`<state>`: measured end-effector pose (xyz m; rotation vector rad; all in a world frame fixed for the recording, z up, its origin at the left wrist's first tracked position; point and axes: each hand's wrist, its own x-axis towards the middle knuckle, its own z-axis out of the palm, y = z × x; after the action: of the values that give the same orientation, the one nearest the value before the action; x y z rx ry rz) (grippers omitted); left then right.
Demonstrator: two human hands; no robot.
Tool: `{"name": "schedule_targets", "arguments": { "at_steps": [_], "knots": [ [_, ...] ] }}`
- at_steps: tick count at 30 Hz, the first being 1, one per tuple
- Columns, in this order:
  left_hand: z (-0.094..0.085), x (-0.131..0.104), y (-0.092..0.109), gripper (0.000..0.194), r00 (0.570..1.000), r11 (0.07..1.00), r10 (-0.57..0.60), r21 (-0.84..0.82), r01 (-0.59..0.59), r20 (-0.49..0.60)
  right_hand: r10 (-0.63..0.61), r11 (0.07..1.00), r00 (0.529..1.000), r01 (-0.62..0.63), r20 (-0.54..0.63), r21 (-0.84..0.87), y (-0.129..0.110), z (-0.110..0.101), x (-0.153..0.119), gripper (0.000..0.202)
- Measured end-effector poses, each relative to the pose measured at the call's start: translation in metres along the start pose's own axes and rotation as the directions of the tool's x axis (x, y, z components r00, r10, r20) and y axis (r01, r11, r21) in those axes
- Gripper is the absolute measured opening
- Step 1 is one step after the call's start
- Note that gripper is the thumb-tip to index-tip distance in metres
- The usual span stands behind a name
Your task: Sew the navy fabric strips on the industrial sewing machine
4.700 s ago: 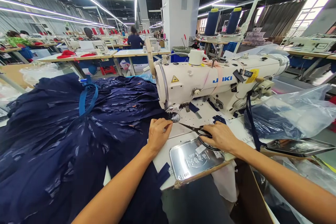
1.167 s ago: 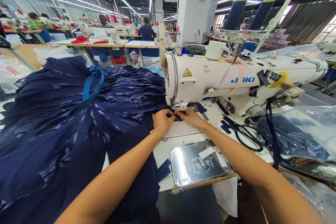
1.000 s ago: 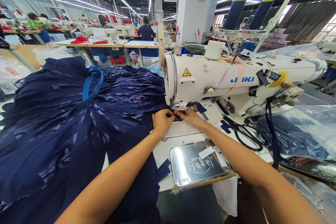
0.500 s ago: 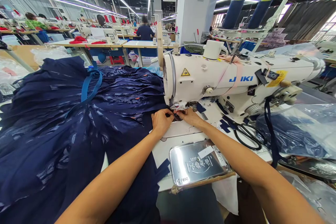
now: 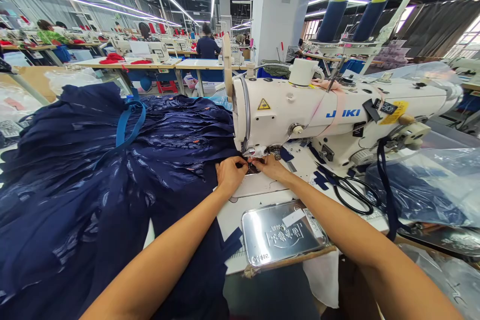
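Both my hands meet under the needle end of a white sewing machine. My left hand has its thumb and forefinger pinched close to the needle, beside the dark blue fabric. From the other side my right hand is pinched too, its fingertips nearly touching the left ones. Whatever lies between the fingertips is too small and too covered to make out. A large gathered heap of dark blue fabric, tied with a blue band, spreads to the left of the machine.
Black-handled scissors lie right of my right forearm. A shiny metal tin lid sits at the table's front. Clear plastic bags with dark fabric are at the right. Two dark blue thread cones stand above the machine. People work at machines behind.
Almost nothing differs. Both hands stay pinched at the needle, and the view has shifted very slightly.
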<state>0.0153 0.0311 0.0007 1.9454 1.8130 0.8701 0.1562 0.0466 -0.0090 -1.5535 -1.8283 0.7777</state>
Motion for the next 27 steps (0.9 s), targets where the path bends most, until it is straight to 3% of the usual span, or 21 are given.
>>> {"name": "schedule_targets", "arguments": {
  "at_steps": [10,17,27],
  "knots": [
    [0.0005,-0.0003,0.0007,0.016,1.000,1.000,-0.008,-0.005,0.008,-0.008,-0.020,0.999,1.000,0.020,0.009,0.032,0.0062,0.0007,0.0005,0.019],
    [0.0022,-0.0004,-0.0009,0.015,1.000,1.000,-0.001,-0.012,0.001,-0.021,0.034,0.999,0.999,-0.034,0.017,0.017,0.0040,0.0000,-0.0006,0.020],
    [0.0021,-0.0005,-0.0020,0.015,1.000,1.000,-0.003,-0.015,0.003,-0.023,-0.012,1.000,1.000,0.012,0.003,0.003,0.0043,0.0011,0.0010,0.020]
  ]
}}
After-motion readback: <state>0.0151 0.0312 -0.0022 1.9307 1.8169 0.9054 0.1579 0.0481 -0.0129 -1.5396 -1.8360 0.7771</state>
